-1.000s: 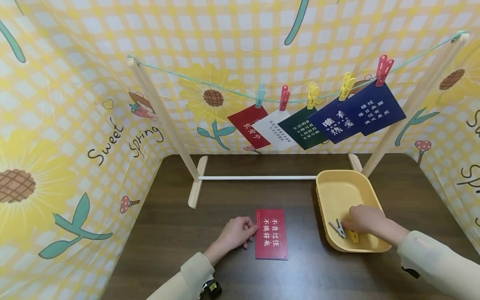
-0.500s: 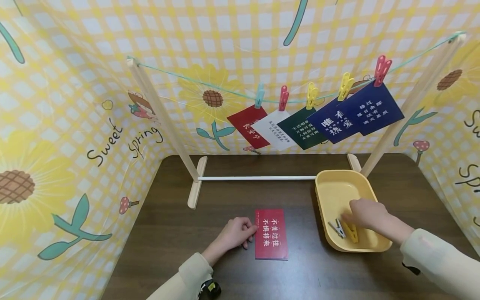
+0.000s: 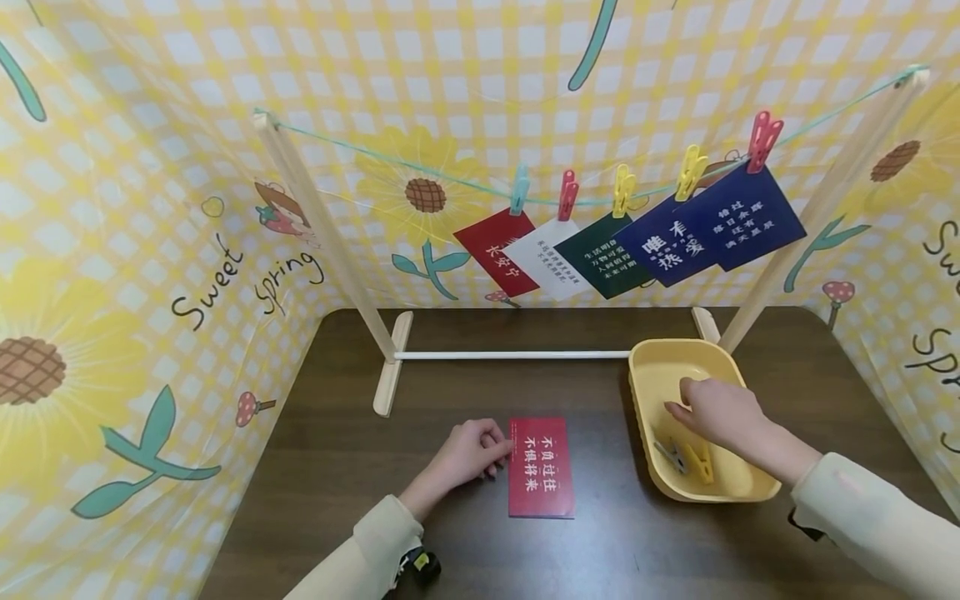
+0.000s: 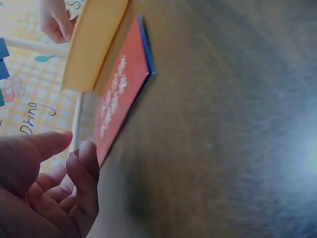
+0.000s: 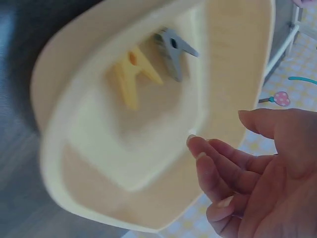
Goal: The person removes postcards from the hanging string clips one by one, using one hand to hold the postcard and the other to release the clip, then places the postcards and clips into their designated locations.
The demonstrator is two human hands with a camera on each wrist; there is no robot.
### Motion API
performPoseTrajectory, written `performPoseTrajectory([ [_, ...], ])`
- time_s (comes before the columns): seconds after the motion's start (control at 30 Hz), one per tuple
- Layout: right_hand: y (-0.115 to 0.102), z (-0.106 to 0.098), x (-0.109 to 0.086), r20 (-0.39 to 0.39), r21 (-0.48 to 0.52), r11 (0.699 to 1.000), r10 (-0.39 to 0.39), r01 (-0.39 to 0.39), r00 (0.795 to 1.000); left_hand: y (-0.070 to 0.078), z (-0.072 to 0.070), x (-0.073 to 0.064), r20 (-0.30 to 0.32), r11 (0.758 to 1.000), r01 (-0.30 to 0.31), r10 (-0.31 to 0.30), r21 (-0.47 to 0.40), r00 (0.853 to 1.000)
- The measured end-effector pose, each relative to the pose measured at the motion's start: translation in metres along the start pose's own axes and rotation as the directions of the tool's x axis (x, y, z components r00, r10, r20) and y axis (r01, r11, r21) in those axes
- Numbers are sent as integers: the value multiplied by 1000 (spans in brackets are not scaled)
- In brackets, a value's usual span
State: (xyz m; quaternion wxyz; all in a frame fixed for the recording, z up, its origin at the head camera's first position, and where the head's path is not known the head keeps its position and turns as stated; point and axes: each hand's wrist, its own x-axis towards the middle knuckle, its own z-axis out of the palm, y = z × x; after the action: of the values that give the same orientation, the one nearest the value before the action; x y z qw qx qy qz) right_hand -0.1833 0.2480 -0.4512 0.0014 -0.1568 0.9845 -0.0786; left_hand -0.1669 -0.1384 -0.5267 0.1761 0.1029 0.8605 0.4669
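My left hand (image 3: 463, 458) lies beside the left edge of a small stack of cards (image 3: 542, 479), red on top with white characters. In the left wrist view a blue layer shows along the stack's edge, and the thumb stands apart from the loosely bent fingers. Over the yellow plastic basket (image 3: 693, 358) hovers my right hand (image 3: 723, 421), holding nothing. Its thumb and fingertips are apart in the right wrist view. On the basket floor lie a yellow clothespin (image 5: 131, 74) and a grey clothespin (image 5: 171, 53), side by side and away from the fingers.
Behind stands a wooden frame (image 3: 326, 233) with a green string (image 3: 375, 156) across it. From the string hang a red card (image 3: 491, 250), a white card (image 3: 551, 265), a green card (image 3: 603, 258) and overlapping blue cards (image 3: 750, 212), each clipped. A white rod (image 3: 513, 356) joins the feet.
My right hand has lifted from beside the clothespins and moved toward the far part of the basket, its fingers coming apart. My left hand has shifted slightly away from me beside the cards.
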Motion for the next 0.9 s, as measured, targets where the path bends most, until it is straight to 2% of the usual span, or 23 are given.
performPoseTrajectory([
  [0.13,-7,-4,10,-81,28,999,-26,28,996,5,-6,5,-37,1000,-13,13,-13,999],
  [0.23,-15,-7,19,-178,34,997,-62,69,982,10,-10,10,-77,997,-62,58,-53,995],
  [0.4,-30,-18,35,-315,30,990,-122,138,941,14,-16,22,-133,972,-180,160,-152,978],
  [0.53,-41,-30,47,-394,52,968,-206,245,896,18,-22,32,-203,948,-244,203,-203,958],
  [0.67,-50,-49,58,-427,61,940,-280,336,860,25,-29,44,-295,918,-326,256,-224,921],
  [0.8,-59,-71,68,-458,10,913,-358,408,813,36,-38,57,-397,865,-430,310,-260,864],
  [0.9,-64,-85,75,-464,-25,886,-420,462,780,47,-45,64,-455,819,-481,315,-312,833],
])
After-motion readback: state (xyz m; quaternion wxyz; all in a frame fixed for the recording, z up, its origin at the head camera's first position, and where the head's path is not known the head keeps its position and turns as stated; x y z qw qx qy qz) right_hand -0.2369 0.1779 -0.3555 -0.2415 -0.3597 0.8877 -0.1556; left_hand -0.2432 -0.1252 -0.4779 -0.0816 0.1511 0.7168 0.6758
